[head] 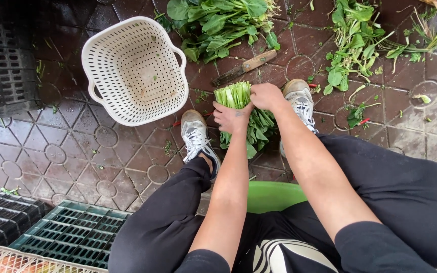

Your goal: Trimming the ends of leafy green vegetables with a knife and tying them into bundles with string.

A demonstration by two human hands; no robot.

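Greens bundle [244, 114]: a sheaf of leafy stalks, cut ends even and pointing away from the person, leaves toward the body; it lay low over the wet tiled floor [77, 146] between two grey sneakers. Left hand [232, 118] was closed around the near side of the stalks; right hand [266, 96] was curled over the top, both clasping the same bundle. Judged: a firm, even squeeze near the cut ends would have kept the stalks aligned without bruising leaves. Knife [245, 66], wooden-handled, lay on the floor just beyond. White perforated basket [173, 76] stood to the left, nearly empty. Loose greens [218, 23] were heaped further out; a green stool [271, 196] sat beneath the person.
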